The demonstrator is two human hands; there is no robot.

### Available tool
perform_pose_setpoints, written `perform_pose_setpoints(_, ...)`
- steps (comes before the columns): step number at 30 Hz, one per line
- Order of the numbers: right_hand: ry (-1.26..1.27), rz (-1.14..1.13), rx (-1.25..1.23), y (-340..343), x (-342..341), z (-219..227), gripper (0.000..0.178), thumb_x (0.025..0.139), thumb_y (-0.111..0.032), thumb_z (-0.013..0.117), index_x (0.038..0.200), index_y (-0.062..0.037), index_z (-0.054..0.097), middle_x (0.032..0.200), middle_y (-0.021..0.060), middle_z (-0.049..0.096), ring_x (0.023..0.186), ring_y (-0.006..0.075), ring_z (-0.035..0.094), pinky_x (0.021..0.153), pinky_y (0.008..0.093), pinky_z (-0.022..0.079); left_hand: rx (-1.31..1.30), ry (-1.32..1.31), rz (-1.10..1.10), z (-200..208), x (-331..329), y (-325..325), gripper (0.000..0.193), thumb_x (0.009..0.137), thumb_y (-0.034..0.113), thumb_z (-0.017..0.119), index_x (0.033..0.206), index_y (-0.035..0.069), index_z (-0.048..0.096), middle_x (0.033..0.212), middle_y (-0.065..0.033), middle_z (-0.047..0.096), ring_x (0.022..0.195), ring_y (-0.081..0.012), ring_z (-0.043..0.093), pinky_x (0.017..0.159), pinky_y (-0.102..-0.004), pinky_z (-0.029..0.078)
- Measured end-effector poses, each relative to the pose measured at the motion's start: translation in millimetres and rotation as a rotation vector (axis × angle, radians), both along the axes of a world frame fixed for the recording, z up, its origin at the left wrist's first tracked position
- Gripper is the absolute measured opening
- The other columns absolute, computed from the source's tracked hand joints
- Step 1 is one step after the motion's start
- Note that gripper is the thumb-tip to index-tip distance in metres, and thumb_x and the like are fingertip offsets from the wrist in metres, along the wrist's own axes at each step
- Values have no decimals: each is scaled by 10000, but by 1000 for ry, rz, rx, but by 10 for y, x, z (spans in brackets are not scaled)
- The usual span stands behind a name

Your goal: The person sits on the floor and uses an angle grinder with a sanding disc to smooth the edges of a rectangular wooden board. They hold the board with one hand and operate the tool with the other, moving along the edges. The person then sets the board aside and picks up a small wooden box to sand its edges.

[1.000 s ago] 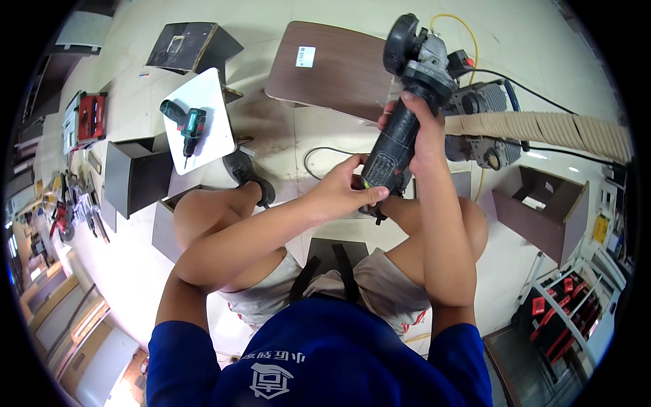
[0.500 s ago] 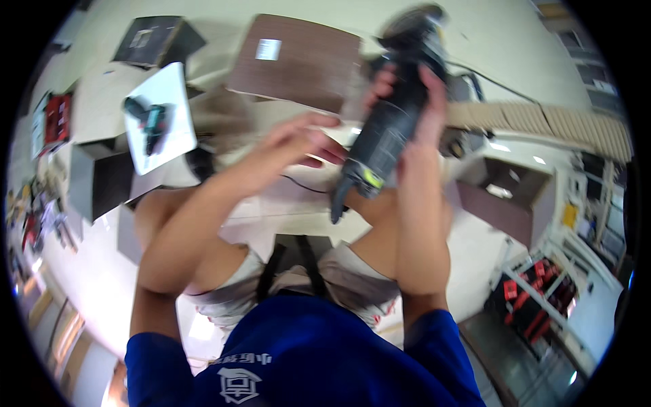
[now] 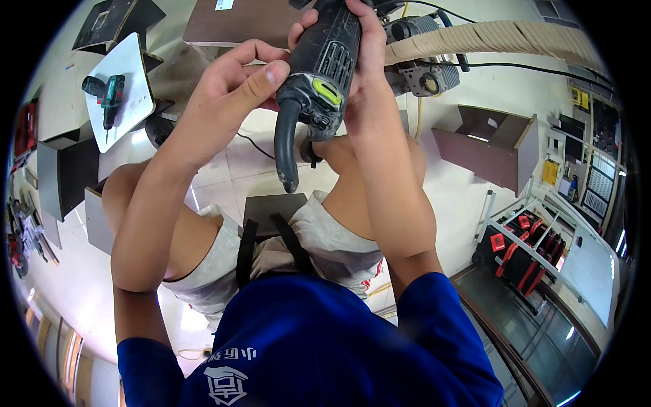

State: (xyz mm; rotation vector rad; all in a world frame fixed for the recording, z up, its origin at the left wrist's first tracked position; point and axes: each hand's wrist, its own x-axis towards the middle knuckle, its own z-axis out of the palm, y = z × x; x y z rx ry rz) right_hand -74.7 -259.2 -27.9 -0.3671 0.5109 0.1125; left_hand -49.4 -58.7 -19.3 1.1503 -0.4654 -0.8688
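Observation:
A black angle grinder with a yellow-green patch near its rear is held up in front of me, tilted, its front end cut off by the top edge of the view. My right hand wraps around its body from beneath, thumb on the right side and fingertips showing on the left. At the rear left of the body, my left hand has its fingers bent and thumb against the casing; some of its fingers are hidden behind the tool. A thick black cord sleeve hangs from the rear end.
A drill lies on a white board to the left. Ahead is a brown panel box; a motor-like machine and ribbed beige hose sit right of it. An open brown box and a cart with red-black cases stand at right.
The grinder has come nearer and left, its rear end turned toward me. My left hand has moved from beside it to its rear casing; my right hand still holds it.

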Motion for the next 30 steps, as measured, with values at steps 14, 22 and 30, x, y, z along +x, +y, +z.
perform_pose_setpoints(14, -25, -78, 10, 174, -52, 14, 480, 881, -481, 567, 952, -6, 570, 804, 156, 630, 769, 327, 642, 705, 439, 570, -111, 55, 1, -7, -66, 141, 453, 997, 402, 647, 1208, 17, 536, 1004, -61, 706, 905, -93, 662, 822, -271, 534)
perform_pose_setpoints(22, 57, -84, -43, 223, 109, 98, 537, 847, -512, 587, 871, 24, 597, 750, 168, 629, 714, 325, 649, 688, 423, 575, -64, 150, -24, -170, 90, 193, 535, 948, 441, 704, 1229, 21, 529, 1028, -48, 701, 921, -85, 649, 818, -243, 499)
perform_pose_setpoints(30, -169, -159, -3, 236, 388, 155, 444, 832, -449, 657, 999, -51, 548, 796, 148, 633, 704, 294, 654, 675, 449, 573, -24, 323, -89, 107, 347, 109, 732, 849, 411, 803, 1340, 6, 442, 1121, -118, 658, 988, -174, 666, 887, -309, 534)
